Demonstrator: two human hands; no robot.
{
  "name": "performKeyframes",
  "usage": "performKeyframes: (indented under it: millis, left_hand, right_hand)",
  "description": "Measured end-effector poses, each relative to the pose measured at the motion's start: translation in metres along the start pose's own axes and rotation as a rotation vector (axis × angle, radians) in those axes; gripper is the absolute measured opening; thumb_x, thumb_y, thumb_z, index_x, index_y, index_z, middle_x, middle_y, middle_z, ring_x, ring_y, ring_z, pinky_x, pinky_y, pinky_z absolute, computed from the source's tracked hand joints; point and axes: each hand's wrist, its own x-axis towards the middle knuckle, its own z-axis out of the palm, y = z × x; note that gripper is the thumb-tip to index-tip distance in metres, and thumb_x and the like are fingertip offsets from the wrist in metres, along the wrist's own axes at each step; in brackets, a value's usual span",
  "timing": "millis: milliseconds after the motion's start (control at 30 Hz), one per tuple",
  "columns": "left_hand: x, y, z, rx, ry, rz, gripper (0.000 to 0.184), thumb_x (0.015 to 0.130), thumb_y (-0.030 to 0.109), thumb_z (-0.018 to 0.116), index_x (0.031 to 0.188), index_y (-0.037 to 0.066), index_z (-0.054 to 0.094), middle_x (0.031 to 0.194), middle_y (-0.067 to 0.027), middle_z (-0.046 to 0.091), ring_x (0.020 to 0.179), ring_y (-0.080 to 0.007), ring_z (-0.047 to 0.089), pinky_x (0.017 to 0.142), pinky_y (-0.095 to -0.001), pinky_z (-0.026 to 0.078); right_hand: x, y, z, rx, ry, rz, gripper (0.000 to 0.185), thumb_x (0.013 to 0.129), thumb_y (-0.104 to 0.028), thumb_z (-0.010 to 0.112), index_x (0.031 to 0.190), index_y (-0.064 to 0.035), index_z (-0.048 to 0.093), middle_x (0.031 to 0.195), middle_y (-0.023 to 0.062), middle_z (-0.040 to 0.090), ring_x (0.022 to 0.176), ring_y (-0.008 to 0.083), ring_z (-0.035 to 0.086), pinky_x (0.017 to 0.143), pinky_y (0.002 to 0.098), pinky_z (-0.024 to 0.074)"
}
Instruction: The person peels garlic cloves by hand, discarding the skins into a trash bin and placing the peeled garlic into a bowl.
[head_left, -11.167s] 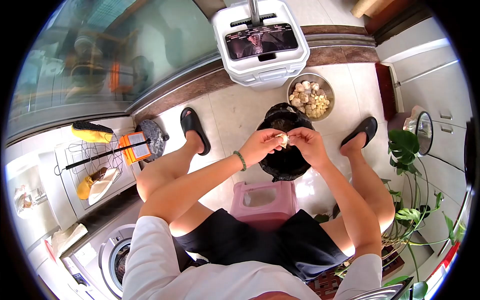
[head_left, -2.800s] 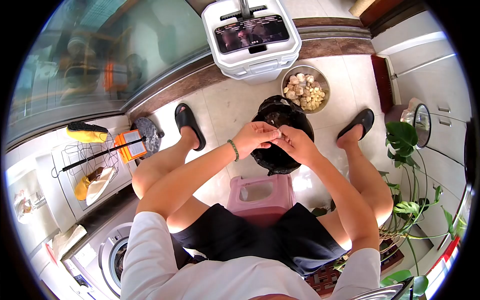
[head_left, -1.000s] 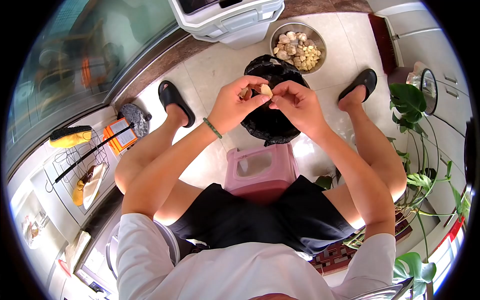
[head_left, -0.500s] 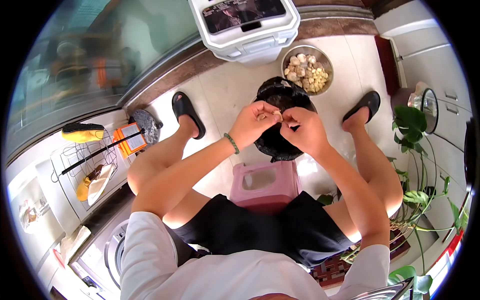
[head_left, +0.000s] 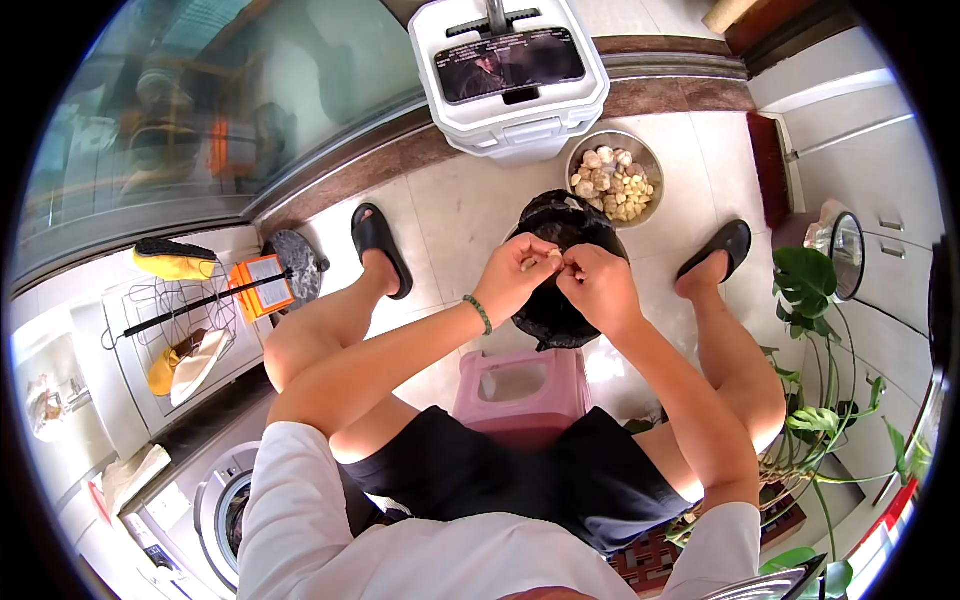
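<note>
A small pale garlic clove point(head_left: 555, 256) sits between the thumb and fingers of my left hand point(head_left: 508, 278), with another pale piece tucked in the curled fingers. My right hand point(head_left: 603, 290) is closed in a pinch against the clove's other side; its fingertips partly hide what they grip. Both hands hover over a bin lined with a black plastic bag point(head_left: 555, 330). Beyond it on the floor stands a metal bowl point(head_left: 651, 165), which holds whole garlic bulbs point(head_left: 600, 180) and loose peeled cloves point(head_left: 632, 203).
A pink stool point(head_left: 470, 385) is between my legs. Past the bin, a phone point(head_left: 510, 65) lies on a white lidded container point(head_left: 520, 130). Leafy plants point(head_left: 805, 280) and cabinets stand right; a wire rack point(head_left: 170, 310) and a washing machine point(head_left: 215, 510) are left.
The view has shifted, so the bowl, bin and container appear lower in it. My hands stay together at the clove, the right fingers slightly more closed around its edge.
</note>
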Motion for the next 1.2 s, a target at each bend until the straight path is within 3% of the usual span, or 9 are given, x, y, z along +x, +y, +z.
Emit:
performKeyframes:
  millis: [267, 467, 533, 700, 1200]
  left_hand:
    - [0.001, 0.006, -0.001, -0.052, 0.052, -0.04, 0.012, 0.092, 0.007, 0.064, 0.102, 0.002, 0.061, 0.095, -0.0028, 0.065, 0.092, -0.0093, 0.059, 0.085, -0.0254, 0.047]
    - [-0.008, 0.015, 0.002, -0.11, 0.116, -0.195, 0.013, 0.093, 0.009, 0.064, 0.103, 0.001, 0.061, 0.096, -0.0026, 0.065, 0.091, -0.0077, 0.059, 0.084, -0.0238, 0.047]
    - [-0.006, 0.007, -0.001, -0.101, 0.079, -0.14, 0.018, 0.093, 0.014, 0.063, 0.109, 0.006, 0.06, 0.094, 0.002, 0.064, 0.075, -0.0024, 0.051, 0.063, -0.0194, 0.039]
    - [-0.006, 0.0, -0.003, -0.086, 0.069, -0.123, 0.017, 0.093, 0.014, 0.064, 0.108, 0.007, 0.061, 0.092, 0.0029, 0.063, 0.072, -0.0024, 0.048, 0.062, -0.0196, 0.038]
    - [-0.008, 0.001, 0.0, -0.096, 0.056, -0.119, 0.015, 0.093, 0.017, 0.065, 0.104, 0.008, 0.062, 0.089, 0.0039, 0.063, 0.07, -0.002, 0.047, 0.061, -0.0199, 0.038]
  right_hand:
    - [0.006, -0.004, -0.001, 0.049, -0.034, 0.019, 0.008, 0.071, -0.004, 0.067, 0.072, -0.0028, 0.059, 0.07, 0.0122, 0.061, 0.059, 0.0311, 0.061, 0.053, 0.0386, 0.049]
    - [0.006, -0.001, 0.003, 0.007, -0.072, -0.017, 0.008, 0.071, -0.005, 0.066, 0.073, -0.0031, 0.059, 0.07, 0.0128, 0.061, 0.06, 0.0326, 0.061, 0.054, 0.0403, 0.0496]
    - [0.006, -0.002, 0.002, -0.002, -0.088, -0.017, 0.008, 0.071, -0.005, 0.066, 0.072, -0.0031, 0.059, 0.07, 0.0129, 0.061, 0.061, 0.033, 0.061, 0.055, 0.0409, 0.0498]
    - [0.006, -0.002, 0.0, 0.003, -0.17, 0.013, 0.008, 0.071, -0.006, 0.065, 0.073, -0.003, 0.058, 0.071, 0.0136, 0.062, 0.062, 0.0343, 0.062, 0.055, 0.0424, 0.05]
    - [0.003, -0.003, 0.004, -0.073, -0.142, 0.023, 0.009, 0.072, -0.004, 0.066, 0.072, -0.0007, 0.057, 0.071, 0.0168, 0.061, 0.061, 0.0346, 0.061, 0.055, 0.0413, 0.0489]
